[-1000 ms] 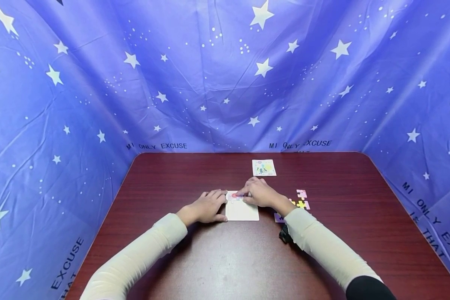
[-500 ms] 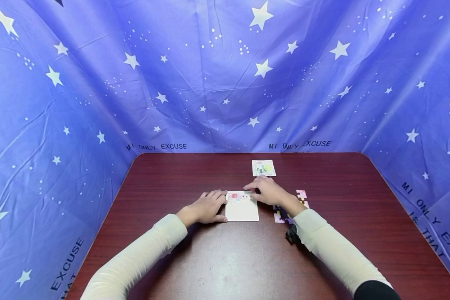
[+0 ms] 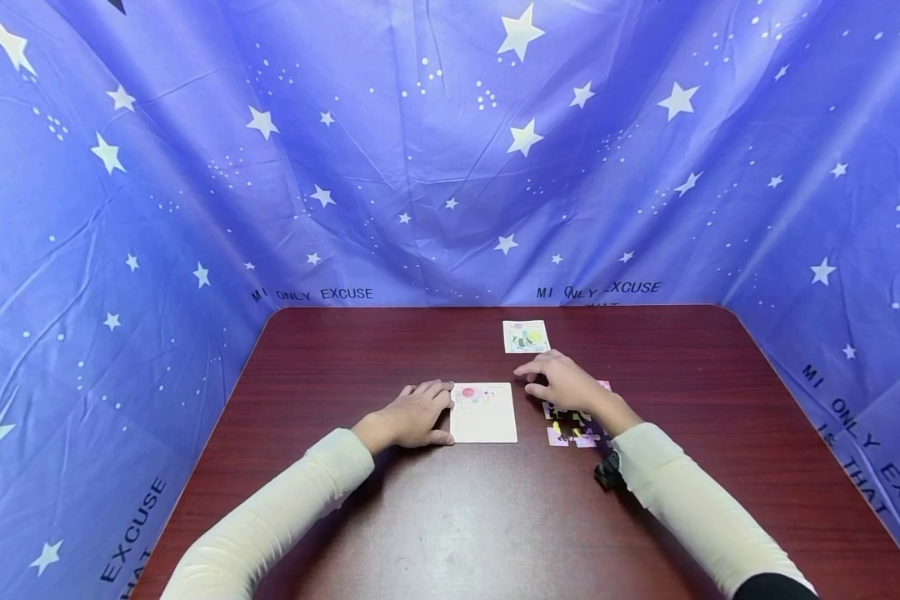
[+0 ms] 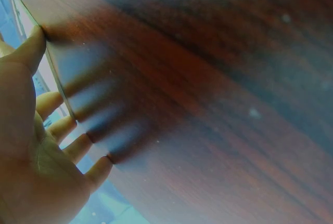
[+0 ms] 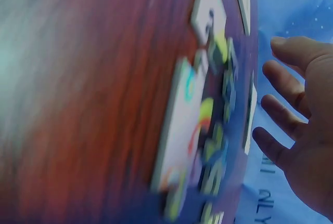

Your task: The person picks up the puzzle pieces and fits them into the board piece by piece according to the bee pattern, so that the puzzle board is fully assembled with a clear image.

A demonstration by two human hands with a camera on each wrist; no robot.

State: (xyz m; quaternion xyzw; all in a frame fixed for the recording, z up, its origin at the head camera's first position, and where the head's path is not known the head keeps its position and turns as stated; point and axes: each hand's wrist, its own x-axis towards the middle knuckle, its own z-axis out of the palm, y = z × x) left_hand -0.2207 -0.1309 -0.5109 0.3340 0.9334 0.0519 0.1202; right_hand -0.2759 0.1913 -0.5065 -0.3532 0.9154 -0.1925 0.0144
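A white square puzzle board (image 3: 483, 425) lies mid-table, with joined jigsaw pieces (image 3: 471, 394) along its far edge showing a red round shape. My left hand (image 3: 414, 414) rests at the board's left side. In the left wrist view, thumb and fingertips meet the board's thin edge (image 4: 58, 81) and the tabletop. Right of the board, my right hand (image 3: 562, 385) hovers over the table with loosely bent fingers, nothing visible in them. Loose jigsaw pieces (image 3: 572, 434) in pink, black and yellow lie beneath its wrist, partly hidden. The right wrist view shows these pieces (image 5: 179, 130) blurred beside the hand.
A printed picture card (image 3: 526, 336) with a bee lies farther back, beyond my right hand. The dark red wooden table (image 3: 390, 533) ends against a blue curtain (image 3: 412, 167) with white stars, which hangs at the back and both sides.
My right hand has lifted off the pieces on the board and moved right, over toward the loose pieces. The left hand has stayed at the board's edge.
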